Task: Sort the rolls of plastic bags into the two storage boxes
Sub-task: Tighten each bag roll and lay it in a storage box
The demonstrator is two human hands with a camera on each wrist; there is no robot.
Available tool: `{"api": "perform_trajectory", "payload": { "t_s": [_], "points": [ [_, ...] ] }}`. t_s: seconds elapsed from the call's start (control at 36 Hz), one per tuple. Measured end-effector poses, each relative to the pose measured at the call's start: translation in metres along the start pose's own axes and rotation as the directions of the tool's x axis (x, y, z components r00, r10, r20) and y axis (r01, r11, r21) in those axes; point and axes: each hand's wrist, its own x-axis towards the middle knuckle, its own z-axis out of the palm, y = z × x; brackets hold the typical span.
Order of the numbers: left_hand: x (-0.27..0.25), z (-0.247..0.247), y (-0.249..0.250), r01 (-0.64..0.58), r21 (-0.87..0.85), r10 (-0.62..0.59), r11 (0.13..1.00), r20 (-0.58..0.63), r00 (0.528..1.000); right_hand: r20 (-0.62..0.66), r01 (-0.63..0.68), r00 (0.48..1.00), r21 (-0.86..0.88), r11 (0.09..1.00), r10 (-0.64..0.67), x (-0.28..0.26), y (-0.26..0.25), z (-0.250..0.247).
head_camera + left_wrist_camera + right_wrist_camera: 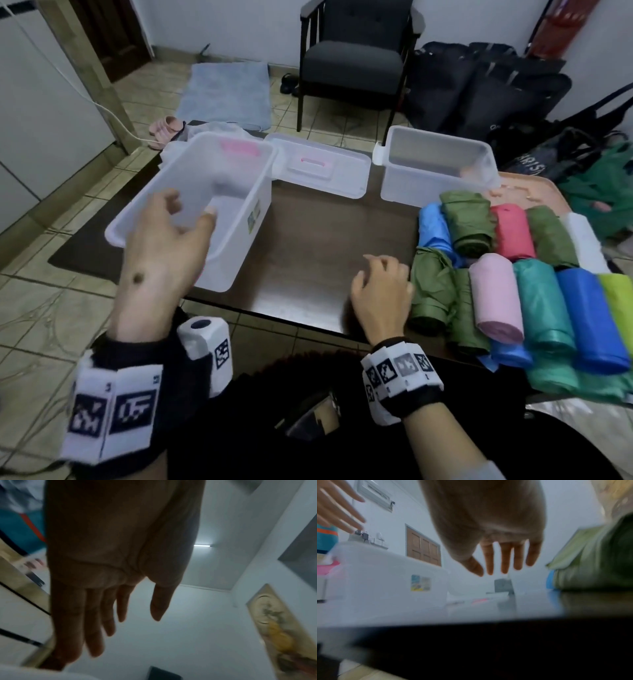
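Two clear storage boxes stand on the dark table: the left box [191,209] at the left edge and the right box [436,164] at the back. Several rolls of plastic bags lie at the right, among them an olive green roll [431,291], a pink roll [495,301] and a blue roll [591,315]. My left hand [178,222] hovers over the left box's near rim, fingers relaxed and holding nothing; the left wrist view shows its fingers [96,622] straight. My right hand [380,291] hangs just left of the olive green roll [594,561], fingers [505,557] loose and empty.
A clear lid [322,168] with a pink handle lies between the boxes. Bare table top [318,246] spreads between my hands. Beyond the table stand a dark armchair [356,58], black bags [486,89] and a grey mat [226,92] on the tiled floor.
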Motion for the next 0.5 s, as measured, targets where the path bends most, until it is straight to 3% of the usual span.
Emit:
{"api": "perform_trajectory", "payload": {
  "t_s": [0.06, 0.14, 0.22, 0.28, 0.36, 0.5],
  "points": [
    [-0.007, 0.029, 0.012, -0.12, 0.013, 0.117, 0.993, 0.129, 0.985, -0.151, -0.128, 0.982, -0.075, 0.989, 0.116, 0.007, 0.006, -0.015],
    [-0.013, 0.085, 0.005, -0.285, 0.067, 0.247, 0.956, 0.335, 0.909, -0.089, -0.355, 0.935, -0.179, 0.918, 0.345, 0.02, 0.024, -0.028],
    [-0.019, 0.136, -0.013, -0.336, 0.18, 0.208, 0.924, 0.5, 0.84, 0.024, -0.454, 0.884, -0.188, 0.871, 0.466, 0.028, 0.042, -0.032],
    [-0.018, 0.16, -0.026, -0.381, 0.254, 0.19, 0.889, 0.552, 0.812, 0.105, -0.449, 0.874, -0.196, 0.872, 0.473, 0.032, 0.048, -0.033],
    [-0.014, 0.18, -0.041, -0.421, 0.336, 0.185, 0.842, 0.553, 0.812, 0.19, -0.378, 0.891, -0.195, 0.905, 0.413, 0.034, 0.049, -0.037],
    [-0.012, 0.192, -0.061, -0.459, 0.448, 0.166, 0.768, 0.552, 0.817, 0.344, -0.072, 0.931, -0.161, 0.984, 0.124, 0.022, 0.033, -0.026]
  ]
}}
